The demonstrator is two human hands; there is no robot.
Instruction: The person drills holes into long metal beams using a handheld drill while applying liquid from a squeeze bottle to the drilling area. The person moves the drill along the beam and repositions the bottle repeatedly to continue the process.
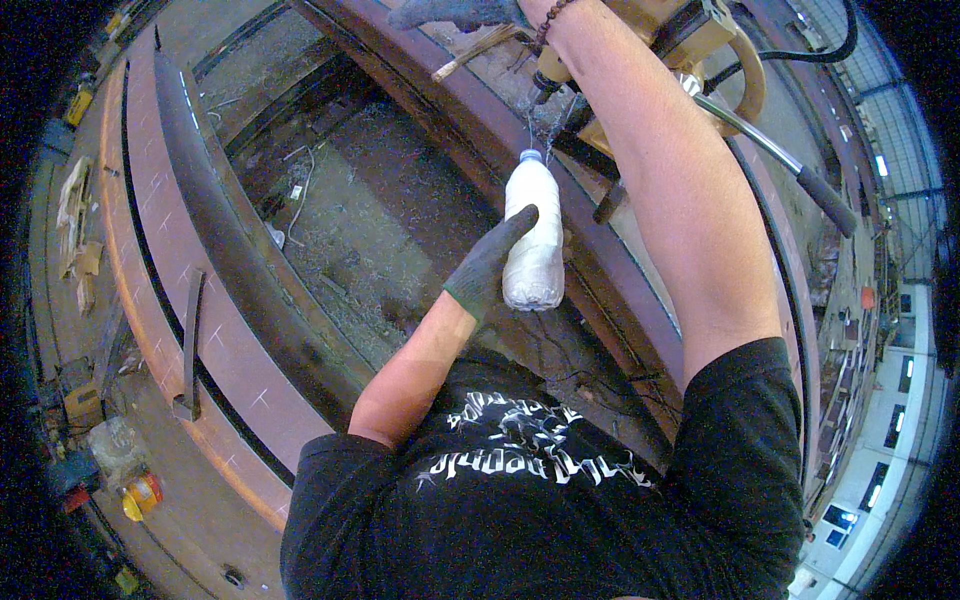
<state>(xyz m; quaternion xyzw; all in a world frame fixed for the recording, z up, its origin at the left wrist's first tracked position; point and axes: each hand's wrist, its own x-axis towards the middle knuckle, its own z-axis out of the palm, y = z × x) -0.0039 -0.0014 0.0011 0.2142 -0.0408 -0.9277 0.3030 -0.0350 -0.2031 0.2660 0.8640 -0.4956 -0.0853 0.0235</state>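
Observation:
My left hand (497, 258), in a dark glove, is closed around a white plastic bottle (534, 235) with a pale blue cap. The bottle's cap end points away from me, toward the tip of a yellowish drilling machine (690, 40). Thin bright streaks show between the cap and the machine's tool tip (545, 85). My right arm reaches far across to the upper edge, where my gloved right hand (455, 12) is partly cut off by the frame. Near it lies a wooden stick-like piece (470, 55). Whether the right hand grips anything is hidden.
Long brown steel beams (610, 265) run diagonally before me, with another beam (200, 240) at left. A lever with a dark grip (825, 200) sticks out right of the machine. Beyond the left beam stand wood pieces (75, 225) and a yellow-red object (142, 496).

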